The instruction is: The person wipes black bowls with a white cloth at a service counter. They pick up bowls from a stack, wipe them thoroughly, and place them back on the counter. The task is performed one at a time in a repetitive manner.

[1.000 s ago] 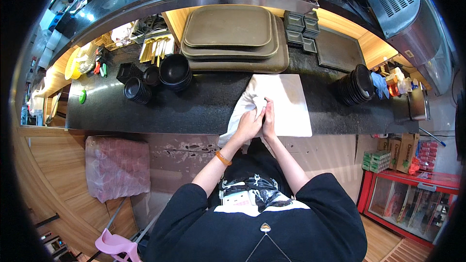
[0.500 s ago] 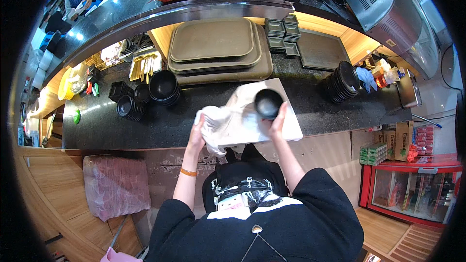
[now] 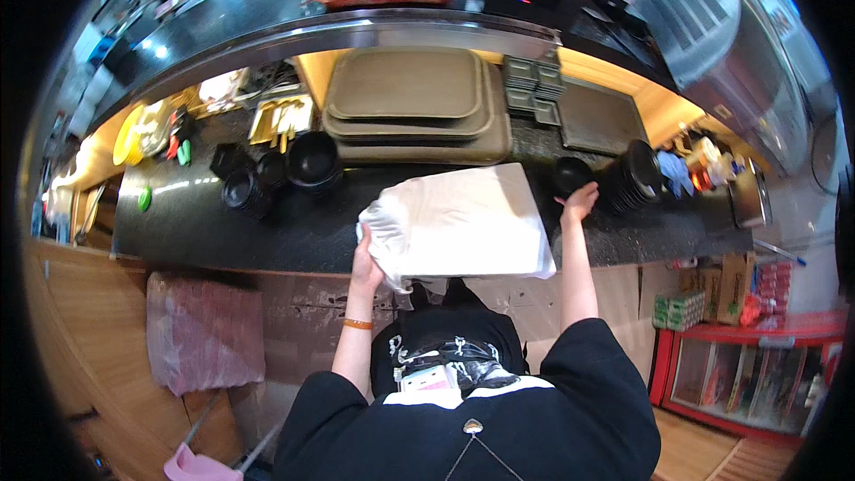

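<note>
A white cloth lies spread over the near edge of a dark stone counter. My left hand grips the bunched left corner of that cloth. My right hand is stretched out to the right and touches a small black bowl standing on the counter, just left of a stack of black bowls. Whether the fingers still close on the bowl's rim is hard to tell.
Brown trays are stacked behind the cloth, with small dark dishes and a dark tray to their right. More black bowls stand at the left. A pink bag sits low left, a red cabinet low right.
My hands were together on the cloth, then my right hand lifted a black bowl and has carried it right, down onto the counter by the stack. My left hand stays on the cloth.
</note>
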Motion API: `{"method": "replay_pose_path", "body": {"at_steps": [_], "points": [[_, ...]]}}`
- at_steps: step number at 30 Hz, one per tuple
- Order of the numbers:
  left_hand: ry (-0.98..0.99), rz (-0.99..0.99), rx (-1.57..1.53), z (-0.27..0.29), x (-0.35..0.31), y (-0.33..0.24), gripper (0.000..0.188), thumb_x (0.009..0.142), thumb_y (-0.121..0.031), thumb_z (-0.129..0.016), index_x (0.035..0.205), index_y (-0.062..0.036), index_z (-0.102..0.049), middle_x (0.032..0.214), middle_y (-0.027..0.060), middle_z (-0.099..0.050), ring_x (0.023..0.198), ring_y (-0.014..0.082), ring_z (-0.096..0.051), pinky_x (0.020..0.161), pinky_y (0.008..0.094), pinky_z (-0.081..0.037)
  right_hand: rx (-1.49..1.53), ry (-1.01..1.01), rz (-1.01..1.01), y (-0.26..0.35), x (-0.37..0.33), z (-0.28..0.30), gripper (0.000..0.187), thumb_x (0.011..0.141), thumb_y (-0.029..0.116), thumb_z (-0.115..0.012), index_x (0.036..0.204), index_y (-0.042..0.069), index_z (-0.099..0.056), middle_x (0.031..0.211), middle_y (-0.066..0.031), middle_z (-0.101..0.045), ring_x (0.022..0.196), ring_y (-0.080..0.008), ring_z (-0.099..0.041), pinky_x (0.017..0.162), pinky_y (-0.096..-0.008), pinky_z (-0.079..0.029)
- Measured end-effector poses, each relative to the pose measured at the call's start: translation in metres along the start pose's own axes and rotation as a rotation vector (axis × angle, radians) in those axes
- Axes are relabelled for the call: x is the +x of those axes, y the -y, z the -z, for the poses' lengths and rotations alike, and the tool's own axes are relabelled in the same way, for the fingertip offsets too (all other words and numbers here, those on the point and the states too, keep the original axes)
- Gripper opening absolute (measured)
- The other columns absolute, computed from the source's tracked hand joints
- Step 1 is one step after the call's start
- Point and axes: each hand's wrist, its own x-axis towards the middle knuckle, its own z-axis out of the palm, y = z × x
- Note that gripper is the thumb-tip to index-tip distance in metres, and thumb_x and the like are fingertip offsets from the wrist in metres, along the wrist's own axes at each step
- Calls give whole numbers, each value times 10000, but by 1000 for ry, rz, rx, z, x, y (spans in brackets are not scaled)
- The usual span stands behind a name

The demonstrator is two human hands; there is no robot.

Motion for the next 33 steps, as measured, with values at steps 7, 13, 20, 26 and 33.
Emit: {"method": "replay_pose_path", "body": {"at_steps": [7, 13, 20, 26, 33], "points": [[49, -25, -26, -2, 3, 4, 526, 929, -426, -418, 1293, -45, -403, 1255, 104, -510, 1156, 234, -497, 1005, 392, -379, -641, -326, 260, -48, 62, 2, 440, 934, 346, -362, 1076, -52, -481, 1078, -248, -533, 912, -388, -552, 725, -470, -472], [48, -39, -139, 2, 0, 4, 503, 945, -387, -398, 1314, -45, -389, 1292, 108, -486, 1183, 239, -478, 1023, 405, -359, -183, 409, 740, 63, -139, -82, 231, 876, 199, -536, 933, -23, -565, 908, -155, -590, 894, -251, -553, 814, -370, -421], [46, -69, -121, 1, -3, 2, 511, 940, -399, -408, 1321, -59, -386, 1301, 102, -480, 1183, 238, -477, 1015, 401, -367, -404, 1298, 819, 81, -300, -219, 485, 779, 387, -651, 1036, -1, -513, 589, -176, -600, 554, -238, -628, 498, -355, -452], [78, -90, -115, 2, -1, 10, 533, 925, -422, -430, 1324, -69, -392, 1298, 79, -489, 1177, 229, -480, 1022, 395, -354, -671, 1489, 502, 63, -320, -264, 378, 826, 200, -566, 1152, 38, -465, 710, -191, -617, 524, -238, -620, 427, -350, -505], [16, -72, -102, 6, -2, 7, 517, 924, -423, -437, 1296, -64, -424, 1265, 77, -515, 1150, 213, -501, 999, 378, -377, -784, 1528, 506, 109, -312, -252, 300, 906, 123, -463, 1181, 4, -454, 689, -176, -584, 439, -195, -574, 376, -321, -483]]}}
